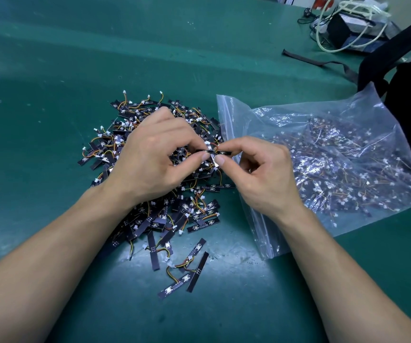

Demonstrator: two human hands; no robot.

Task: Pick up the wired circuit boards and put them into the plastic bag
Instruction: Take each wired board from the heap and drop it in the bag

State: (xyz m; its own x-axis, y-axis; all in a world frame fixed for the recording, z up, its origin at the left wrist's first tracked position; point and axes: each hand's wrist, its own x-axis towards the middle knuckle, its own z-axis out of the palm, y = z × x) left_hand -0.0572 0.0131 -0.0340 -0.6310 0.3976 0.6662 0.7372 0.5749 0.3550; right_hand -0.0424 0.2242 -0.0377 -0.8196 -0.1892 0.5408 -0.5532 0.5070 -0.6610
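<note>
A heap of small black circuit boards [164,214] with orange and yellow wires and white plugs lies on the green mat. Over the heap, my left hand [155,157] and my right hand [261,174] both pinch one narrow wired board [220,152] between thumb and forefinger, just in front of the bag's mouth. The clear zip plastic bag [335,154] lies flat to the right, its opening toward the heap, holding many boards.
A few loose boards [189,266] lie nearer to me on the green mat [51,120]. A black bag with a strap [402,78] sits at the right edge. Cables and a dark box [348,26] stand at the far right.
</note>
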